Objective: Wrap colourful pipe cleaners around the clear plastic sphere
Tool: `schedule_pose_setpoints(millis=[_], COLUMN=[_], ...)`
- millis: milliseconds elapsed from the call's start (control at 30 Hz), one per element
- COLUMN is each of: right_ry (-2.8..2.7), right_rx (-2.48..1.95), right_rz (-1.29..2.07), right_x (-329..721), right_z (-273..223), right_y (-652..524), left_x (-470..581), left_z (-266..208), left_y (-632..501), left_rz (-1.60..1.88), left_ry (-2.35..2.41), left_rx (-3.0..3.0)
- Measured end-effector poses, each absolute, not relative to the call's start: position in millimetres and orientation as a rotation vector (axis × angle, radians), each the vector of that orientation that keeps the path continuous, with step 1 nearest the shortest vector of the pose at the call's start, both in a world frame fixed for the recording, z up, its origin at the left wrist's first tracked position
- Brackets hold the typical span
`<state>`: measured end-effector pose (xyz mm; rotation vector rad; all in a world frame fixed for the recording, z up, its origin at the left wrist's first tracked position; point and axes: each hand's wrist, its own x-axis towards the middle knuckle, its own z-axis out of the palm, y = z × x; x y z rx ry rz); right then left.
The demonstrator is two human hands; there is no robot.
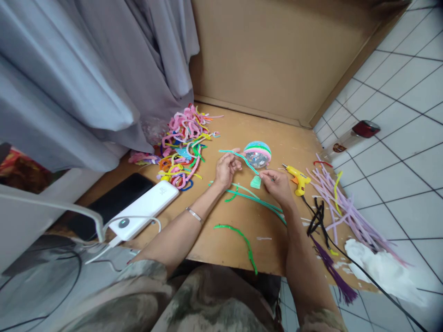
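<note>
A teal pipe cleaner (248,163) stretches between my two hands above the table. My left hand (226,169), its fingers curled, grips the pipe cleaner near its far left end. My right hand (277,184) pinches its other end between thumb and fingertips. Just beside the right fingertips is a small mint-green piece (255,182); whether the hand touches it, I cannot tell. Right behind the hands sits a round ball-like thing (258,155) with blue, green and pink bands and a shiny silver lower part. Teal and green pipe cleaners (256,199) lie under my wrists.
A tangled heap of coloured pipe cleaners (187,143) lies at left, near a white power bank (145,210) and a black phone-like slab (110,205). At right are a yellow glue gun (298,180) with its cord, lilac pipe cleaners (346,207) and a purple tassel (334,272).
</note>
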<state>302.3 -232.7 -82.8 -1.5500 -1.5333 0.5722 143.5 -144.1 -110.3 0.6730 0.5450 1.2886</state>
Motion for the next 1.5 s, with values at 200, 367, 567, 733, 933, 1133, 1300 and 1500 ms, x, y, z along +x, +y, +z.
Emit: schedule_pose_setpoints(millis=[200,367,567,733,933,1133,1300,1500], right_ry=[-1.583,-1.63,-1.702,-1.776,-1.812,-1.662,-1.439,-1.395], right_rx=[-1.572,-1.556,-1.574,-1.576,-1.557,-1.505,-1.444,-1.378], right_rz=[0.566,0.608,0.568,0.488,0.511,0.57,0.691,0.796], right_x=[303,298,286,281,275,273,281,282], right_z=[-86,-89,-90,-88,-85,-86,-89,-85], right_y=[-231,-230,-230,-232,-234,-233,-229,-229], left_x=[144,141,134,132,129,128,140,152], left_z=[-106,-102,-99,-102,-101,-95,-101,-113], left_y=[-148,-143,-139,-134,-130,-134,-147,-168], left_rz=[1.277,1.31,1.272,1.304,1.321,1.336,1.27,1.134], left_ry=[0.552,0.606,0.616,0.632,0.664,0.615,0.509,0.473], left_rx=[0.646,0.532,0.421,0.483,0.518,0.458,0.639,1.104])
